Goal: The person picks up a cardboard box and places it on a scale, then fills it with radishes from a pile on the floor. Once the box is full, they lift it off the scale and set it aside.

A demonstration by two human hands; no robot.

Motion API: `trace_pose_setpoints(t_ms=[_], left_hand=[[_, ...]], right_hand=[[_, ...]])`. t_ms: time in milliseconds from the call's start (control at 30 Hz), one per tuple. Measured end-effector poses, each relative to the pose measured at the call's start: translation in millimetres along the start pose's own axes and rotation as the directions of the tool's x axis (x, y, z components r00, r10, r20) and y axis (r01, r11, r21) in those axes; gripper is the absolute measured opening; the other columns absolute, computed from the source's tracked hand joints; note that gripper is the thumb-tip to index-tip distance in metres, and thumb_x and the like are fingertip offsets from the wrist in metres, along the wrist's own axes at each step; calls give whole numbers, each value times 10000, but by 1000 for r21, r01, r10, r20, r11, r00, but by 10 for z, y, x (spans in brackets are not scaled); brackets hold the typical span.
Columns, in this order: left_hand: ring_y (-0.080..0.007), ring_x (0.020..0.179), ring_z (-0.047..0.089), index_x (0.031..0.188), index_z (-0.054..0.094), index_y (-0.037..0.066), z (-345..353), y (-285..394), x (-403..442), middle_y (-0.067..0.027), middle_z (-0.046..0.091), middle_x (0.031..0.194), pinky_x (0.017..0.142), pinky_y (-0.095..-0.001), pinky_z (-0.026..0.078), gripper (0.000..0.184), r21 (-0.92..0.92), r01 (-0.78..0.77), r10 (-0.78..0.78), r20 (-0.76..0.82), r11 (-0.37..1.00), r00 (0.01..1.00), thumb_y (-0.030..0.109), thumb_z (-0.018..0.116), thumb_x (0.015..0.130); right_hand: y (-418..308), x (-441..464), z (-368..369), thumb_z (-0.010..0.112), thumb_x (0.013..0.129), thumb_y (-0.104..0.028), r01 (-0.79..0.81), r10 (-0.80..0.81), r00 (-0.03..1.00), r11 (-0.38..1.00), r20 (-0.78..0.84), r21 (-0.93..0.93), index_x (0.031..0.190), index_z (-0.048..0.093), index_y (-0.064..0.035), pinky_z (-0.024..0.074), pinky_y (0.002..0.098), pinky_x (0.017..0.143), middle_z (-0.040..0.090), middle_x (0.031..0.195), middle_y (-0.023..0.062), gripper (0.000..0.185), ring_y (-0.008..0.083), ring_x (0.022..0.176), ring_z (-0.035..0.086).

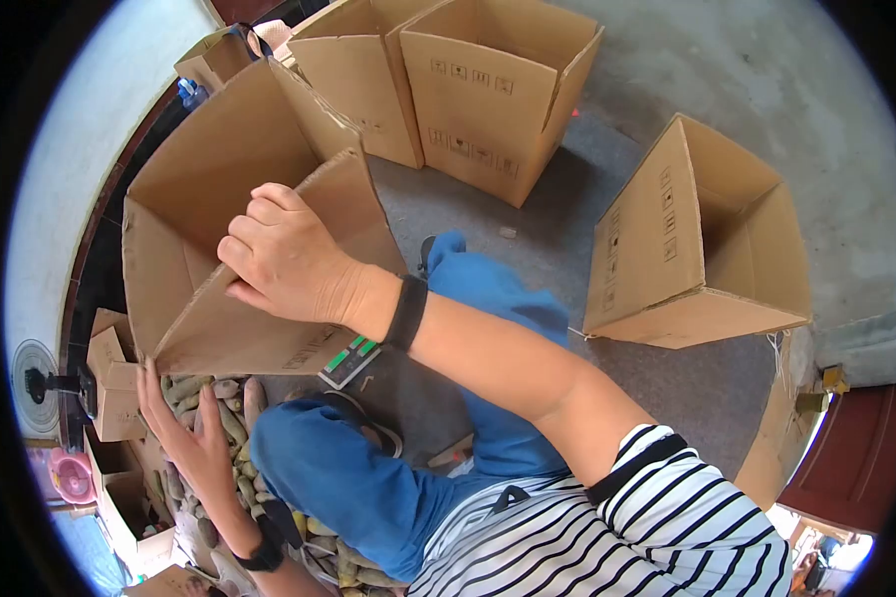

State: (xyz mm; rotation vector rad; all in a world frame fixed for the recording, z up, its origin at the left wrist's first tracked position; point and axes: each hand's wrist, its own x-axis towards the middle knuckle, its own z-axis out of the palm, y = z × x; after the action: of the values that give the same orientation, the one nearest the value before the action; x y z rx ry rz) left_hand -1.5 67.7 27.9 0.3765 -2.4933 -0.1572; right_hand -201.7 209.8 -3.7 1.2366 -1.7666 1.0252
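A tall open cardboard box [259, 333] stands before me at the left, its top flaps up or cut to a bare rim. My right hand [294, 257] is closed over the near rim, fingers curled at its top edge. Lower down, my left hand [197, 453] has its fingers stretched out and apart, with the fingertips against the box's near left corner. Beneath and beside that hand lies a pile of long brown and greenish root vegetables [231, 423]. Part of a scale with green displays [348, 360] shows under the box.
Two more open cartons [478, 109] [358, 85] stand at the back. Another open carton [657, 234] is on the floor to the right. Smaller boxes [117, 388], a fan [40, 386] and a pink basin [72, 476] line the left side.
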Motion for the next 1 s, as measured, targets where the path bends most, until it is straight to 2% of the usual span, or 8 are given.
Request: trace_pose_setpoints(t_ms=[100,233,400,533,600,700,833,1000], left_hand=[[-323,1301,344,1308,438,16,-83,103,-324,-190,381,1392,1064,-418,261,498,-44,44,-41,69,998,997,121,591,846],[-387,1202,412,1260,477,7,9,101,-740,-219,458,1288,1013,-449,313,571,-21,-49,53,518,999,854,196,669,756],[-395,1142,447,1225,495,-12,21,7,-900,-229,490,1218,979,-447,347,554,55,-54,29,391,997,920,220,676,755],[-389,1123,463,1204,506,-14,13,-41,-932,-221,508,1195,973,-444,352,533,45,-49,31,338,998,941,205,676,748],[-375,1131,461,1211,507,0,6,-24,-921,-208,507,1203,978,-431,350,519,46,-26,9,334,999,942,196,667,757],[-357,1131,464,1220,512,22,2,-15,-884,-190,510,1205,978,-418,353,507,36,0,-12,335,999,942,184,654,761],[-355,1136,462,1242,507,36,3,15,-896,-187,508,1213,981,-418,350,521,43,-6,-8,310,999,951,190,643,764],[-365,1167,440,1178,524,6,2,-5,-911,-195,501,1220,994,-435,334,513,26,10,-17,279,1000,960,195,677,726]], right_hand=[[66,19,28,689,657,-253,-14,10,999,994,-37,-111,807,606,-75,348,411,953,563,779,77,247,244,870,534],[91,-3,-91,697,646,-265,-5,9,999,995,34,-97,907,606,-59,334,433,981,574,887,105,344,270,947,531],[28,-196,-977,686,685,-250,-194,188,978,979,-89,-67,1099,545,-49,360,454,969,528,1143,159,482,330,1089,490],[550,-828,-2374,681,707,-199,-388,386,911,673,-148,-630,1102,540,-10,405,430,919,547,1126,172,460,341,1068,499],[763,-1352,-3025,693,753,-316,-365,605,787,296,-122,-882,1135,514,20,428,422,912,550,1158,210,539,361,1093,513],[873,-1802,-3582,669,744,-359,-406,965,215,-52,-150,-912,1051,582,9,485,430,807,643,989,210,487,345,939,616],[1276,-2216,-4283,624,803,-266,-784,961,276,217,-12,-582,909,658,17,493,394,719,660,832,211,304,322,801,654],[1748,-1752,-5011,601,829,-194,-777,954,272,141,-125,-613,870,658,33,461,305,585,647,708,66,237,122,618,575]])
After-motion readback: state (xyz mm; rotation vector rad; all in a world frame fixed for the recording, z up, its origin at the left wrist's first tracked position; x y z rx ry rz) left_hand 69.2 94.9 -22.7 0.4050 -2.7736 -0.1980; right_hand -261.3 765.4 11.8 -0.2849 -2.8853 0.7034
